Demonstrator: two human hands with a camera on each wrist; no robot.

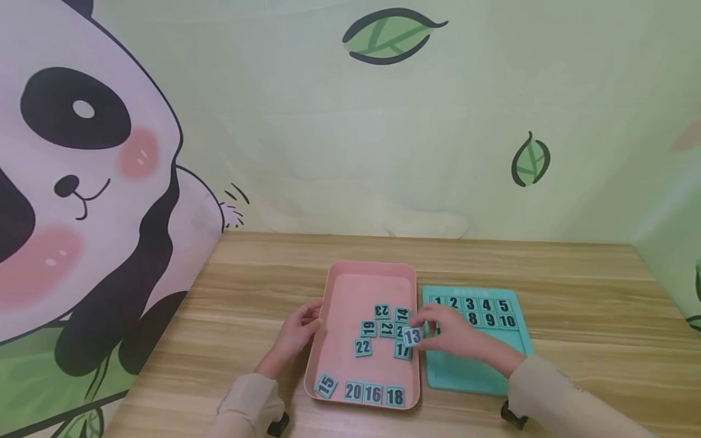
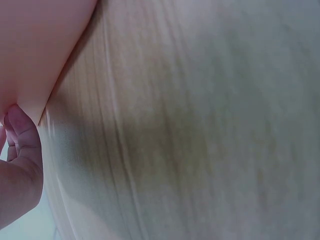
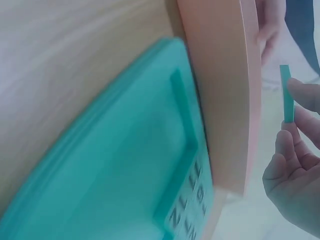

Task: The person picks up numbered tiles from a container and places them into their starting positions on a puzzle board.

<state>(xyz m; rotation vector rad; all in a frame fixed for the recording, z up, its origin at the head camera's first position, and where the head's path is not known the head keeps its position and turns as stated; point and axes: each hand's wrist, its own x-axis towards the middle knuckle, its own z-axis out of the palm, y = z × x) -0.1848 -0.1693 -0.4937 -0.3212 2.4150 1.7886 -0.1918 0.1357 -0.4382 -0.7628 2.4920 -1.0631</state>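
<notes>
My right hand (image 1: 451, 331) pinches a small teal number tile (image 1: 412, 337) marked 13 between thumb and fingers, above the right side of a pink tray (image 1: 342, 298). In the right wrist view the tile is seen edge-on, a thin teal strip. My left hand (image 1: 296, 334) rests at the tray's left side, its fingertips against the outer wall. Inside the tray lie several loose tiles, among them 22 (image 1: 362, 347), 23 (image 1: 381, 311) and 15 (image 1: 325, 385); the held tile partly covers some of them.
Right of the tray lies a teal number board (image 1: 465, 371) with rows of tiles at its far end, partly hidden by my right hand. Both stand on a wooden table (image 1: 263, 261). Behind it rises a wall printed with a panda (image 1: 148, 201) and leaves.
</notes>
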